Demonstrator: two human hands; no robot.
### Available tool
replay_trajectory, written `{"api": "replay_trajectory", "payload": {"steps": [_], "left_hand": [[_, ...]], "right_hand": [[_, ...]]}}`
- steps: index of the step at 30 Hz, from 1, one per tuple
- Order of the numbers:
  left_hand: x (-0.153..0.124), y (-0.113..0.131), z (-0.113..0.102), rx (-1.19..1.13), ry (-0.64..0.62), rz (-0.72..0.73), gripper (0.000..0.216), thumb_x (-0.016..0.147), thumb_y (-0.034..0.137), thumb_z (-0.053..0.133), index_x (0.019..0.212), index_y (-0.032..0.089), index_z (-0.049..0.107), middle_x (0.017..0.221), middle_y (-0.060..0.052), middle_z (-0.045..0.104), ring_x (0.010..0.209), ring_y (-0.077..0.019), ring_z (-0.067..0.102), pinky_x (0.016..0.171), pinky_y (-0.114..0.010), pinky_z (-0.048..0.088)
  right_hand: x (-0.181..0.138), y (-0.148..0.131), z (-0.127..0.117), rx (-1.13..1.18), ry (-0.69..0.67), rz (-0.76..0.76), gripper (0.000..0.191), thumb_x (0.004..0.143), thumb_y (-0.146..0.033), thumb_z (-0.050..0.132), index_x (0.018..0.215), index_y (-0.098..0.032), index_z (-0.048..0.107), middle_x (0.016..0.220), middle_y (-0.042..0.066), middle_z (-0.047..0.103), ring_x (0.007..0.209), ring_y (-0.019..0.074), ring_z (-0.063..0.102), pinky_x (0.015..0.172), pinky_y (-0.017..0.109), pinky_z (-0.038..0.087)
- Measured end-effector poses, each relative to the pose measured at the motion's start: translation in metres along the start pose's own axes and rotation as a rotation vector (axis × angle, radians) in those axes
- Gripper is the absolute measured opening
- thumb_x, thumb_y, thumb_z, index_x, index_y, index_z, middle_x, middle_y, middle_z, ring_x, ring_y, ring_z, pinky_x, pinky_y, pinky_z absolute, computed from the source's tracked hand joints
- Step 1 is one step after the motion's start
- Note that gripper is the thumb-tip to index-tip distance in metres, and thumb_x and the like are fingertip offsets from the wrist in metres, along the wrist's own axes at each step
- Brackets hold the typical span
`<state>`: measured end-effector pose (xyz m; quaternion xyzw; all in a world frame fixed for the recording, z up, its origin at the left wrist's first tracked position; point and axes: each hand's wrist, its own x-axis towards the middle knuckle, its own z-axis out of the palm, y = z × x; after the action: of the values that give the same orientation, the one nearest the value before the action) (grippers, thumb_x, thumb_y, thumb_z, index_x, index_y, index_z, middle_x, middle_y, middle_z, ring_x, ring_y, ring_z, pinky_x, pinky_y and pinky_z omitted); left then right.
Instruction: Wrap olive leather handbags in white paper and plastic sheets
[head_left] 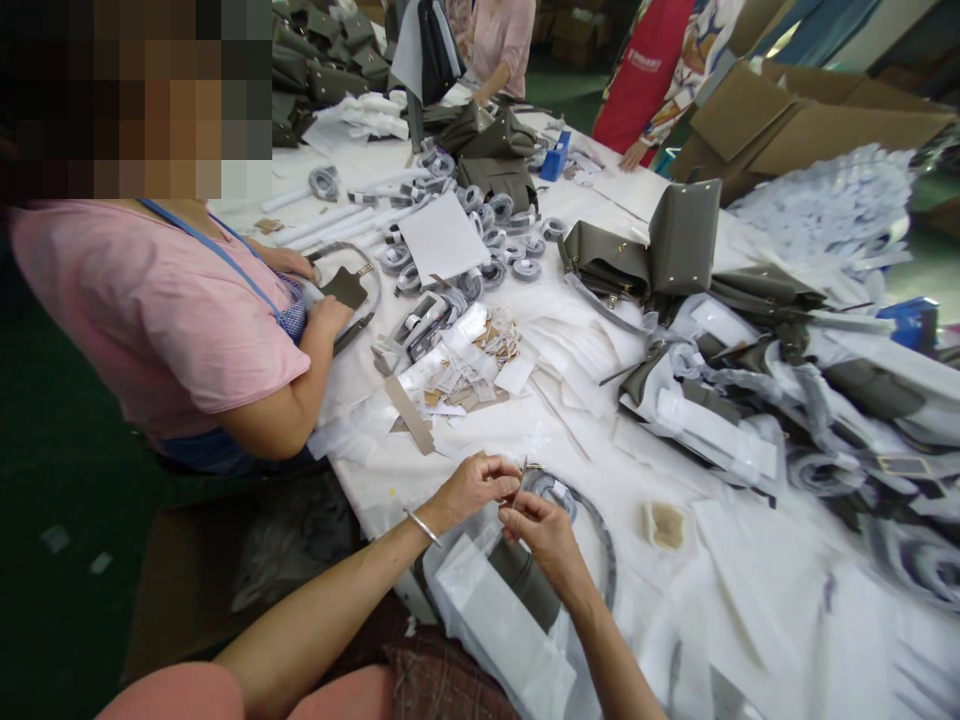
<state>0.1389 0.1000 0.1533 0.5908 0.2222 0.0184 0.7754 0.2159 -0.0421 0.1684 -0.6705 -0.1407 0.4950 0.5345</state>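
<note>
My left hand [474,488] and my right hand [546,540] are close together near the table's front edge, fingers pinched. A small thin piece shows at the fingertips; its kind is not clear. Just below them lies a grey-green handbag [534,590], partly covered by white wrapping [491,610]. From the bag a long strap [609,545], seemingly wrapped, curves round to the right of my right hand. A coil of wrapped strap [553,490] sits right behind my fingers.
Tags and paper scraps [480,370] are heaped beyond my hands. Coiled straps [495,210] lie farther back. Grey-green bags [682,240] and wrapped bags [705,430] crowd the right. At left a co-worker in pink [172,310] handles a bag piece [346,288]. Cartons [787,130] stand behind.
</note>
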Motion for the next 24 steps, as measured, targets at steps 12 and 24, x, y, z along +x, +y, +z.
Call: {"api": "replay_trajectory", "payload": {"steps": [12, 24], "left_hand": [[0.003, 0.007, 0.003, -0.084, -0.007, -0.049, 0.046, 0.078, 0.056, 0.068, 0.087, 0.011, 0.067, 0.075, -0.003, 0.063, 0.067, -0.0145, 0.058, 0.065, -0.026, 0.049], [0.001, 0.017, -0.009, 0.046, -0.107, -0.151, 0.053, 0.079, 0.066, 0.060, 0.079, 0.013, 0.063, 0.064, 0.001, 0.055, 0.052, -0.0090, 0.047, 0.048, -0.021, 0.038]], "right_hand": [[0.002, 0.014, -0.003, -0.178, 0.020, 0.004, 0.021, 0.072, -0.041, 0.069, 0.068, -0.020, 0.065, 0.056, -0.003, 0.049, 0.053, 0.0131, 0.042, 0.053, 0.027, 0.035], [0.003, -0.004, -0.024, -0.610, 0.150, -0.235, 0.014, 0.076, -0.035, 0.067, 0.081, -0.024, 0.074, 0.067, 0.001, 0.059, 0.064, 0.0167, 0.050, 0.061, 0.028, 0.036]]}}
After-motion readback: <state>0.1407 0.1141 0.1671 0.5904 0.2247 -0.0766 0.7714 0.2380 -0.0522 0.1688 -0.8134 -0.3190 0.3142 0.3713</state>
